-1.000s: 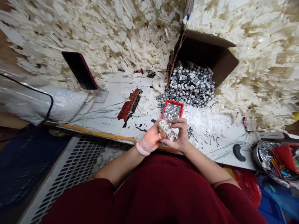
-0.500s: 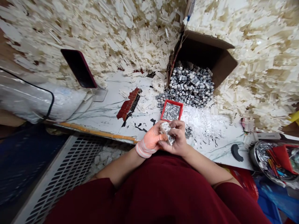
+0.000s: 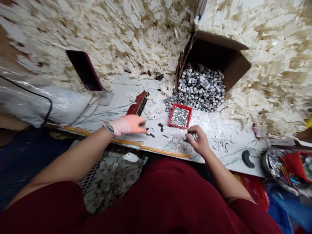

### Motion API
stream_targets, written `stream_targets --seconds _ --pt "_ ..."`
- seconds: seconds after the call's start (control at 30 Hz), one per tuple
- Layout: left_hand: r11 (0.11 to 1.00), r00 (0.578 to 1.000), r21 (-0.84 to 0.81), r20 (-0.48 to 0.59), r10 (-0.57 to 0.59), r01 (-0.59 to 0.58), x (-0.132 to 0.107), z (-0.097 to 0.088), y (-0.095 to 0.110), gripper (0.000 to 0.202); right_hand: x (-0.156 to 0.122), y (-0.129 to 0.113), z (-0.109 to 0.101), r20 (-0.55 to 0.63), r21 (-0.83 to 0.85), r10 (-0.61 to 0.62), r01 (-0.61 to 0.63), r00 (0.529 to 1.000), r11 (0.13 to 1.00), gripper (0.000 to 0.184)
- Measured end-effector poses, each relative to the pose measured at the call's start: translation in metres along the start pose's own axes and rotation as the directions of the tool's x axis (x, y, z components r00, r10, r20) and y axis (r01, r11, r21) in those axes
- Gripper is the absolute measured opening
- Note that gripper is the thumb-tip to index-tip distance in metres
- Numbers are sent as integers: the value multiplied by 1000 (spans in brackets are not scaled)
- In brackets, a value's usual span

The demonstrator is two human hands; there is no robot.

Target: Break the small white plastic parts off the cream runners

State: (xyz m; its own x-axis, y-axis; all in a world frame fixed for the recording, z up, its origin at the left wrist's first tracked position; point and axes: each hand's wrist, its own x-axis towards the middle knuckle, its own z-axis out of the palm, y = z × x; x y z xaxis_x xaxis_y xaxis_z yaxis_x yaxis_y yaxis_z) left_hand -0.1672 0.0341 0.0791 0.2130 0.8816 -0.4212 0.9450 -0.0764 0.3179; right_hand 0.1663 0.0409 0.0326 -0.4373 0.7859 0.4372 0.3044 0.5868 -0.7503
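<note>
My left hand (image 3: 128, 125), in an orange glove with pale stripes, hovers near the table's front edge, in front of a dark red strip bundle (image 3: 138, 103). Its thumb and fingers are apart, with nothing visible between them. My bare right hand (image 3: 199, 141) is at a scatter of small clear-white pieces (image 3: 181, 138). Its fingers are curled and the thumb is close to the index finger; what they hold, if anything, is too small to make out. Just beyond is a red tray (image 3: 170, 122) of small shiny metal pins (image 3: 179, 116).
A tipped cardboard box (image 3: 234, 70) spills grey-white cylinders (image 3: 201, 86). Heaps of cream plastic pieces (image 3: 109, 39) line the back. A phone (image 3: 84, 70) stands at left. Below the edge, a crate holds whitish flat pieces (image 3: 109, 182), with one bright white piece (image 3: 131, 157). A metal bowl (image 3: 268, 167) sits right.
My hands have parted: the left swung left, the right moved slightly right to the small white pieces. The whitish block they held together is out of both hands.
</note>
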Motion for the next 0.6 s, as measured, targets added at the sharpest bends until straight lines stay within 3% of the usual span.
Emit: stream_targets --seconds 0.1,0.17,0.27,0.33,0.43,0.53,0.6 --pt "978 965 135 -230 -127 161 55 -13 -2 40 -7 14 -31 -115 -132 182 -197 977 971 9" --pt "956 946 151 -248 -208 250 94 -13 3 42 -13 20 -50 -135 -197 291 -314 947 929 11" --pt "941 946 171 -199 -257 292 127 -9 8 46 -24 28 -71 -11 -297 417 -401 909 867 13" --pt "947 951 176 -207 -232 269 128 -6 7 46 -32 34 -78 106 -388 497 -424 861 818 13" --pt "941 931 151 -262 -256 301 109 -4 0 39 -39 41 -80 206 -573 610 -411 765 709 15" --pt "929 865 1 -365 -344 370 82 2 -4 29 -42 45 -71 245 -737 680 -324 691 594 18" --pt "922 802 -159 -456 -385 353 62 12 -2 26 -44 44 -60 247 -811 707 -258 662 525 19"
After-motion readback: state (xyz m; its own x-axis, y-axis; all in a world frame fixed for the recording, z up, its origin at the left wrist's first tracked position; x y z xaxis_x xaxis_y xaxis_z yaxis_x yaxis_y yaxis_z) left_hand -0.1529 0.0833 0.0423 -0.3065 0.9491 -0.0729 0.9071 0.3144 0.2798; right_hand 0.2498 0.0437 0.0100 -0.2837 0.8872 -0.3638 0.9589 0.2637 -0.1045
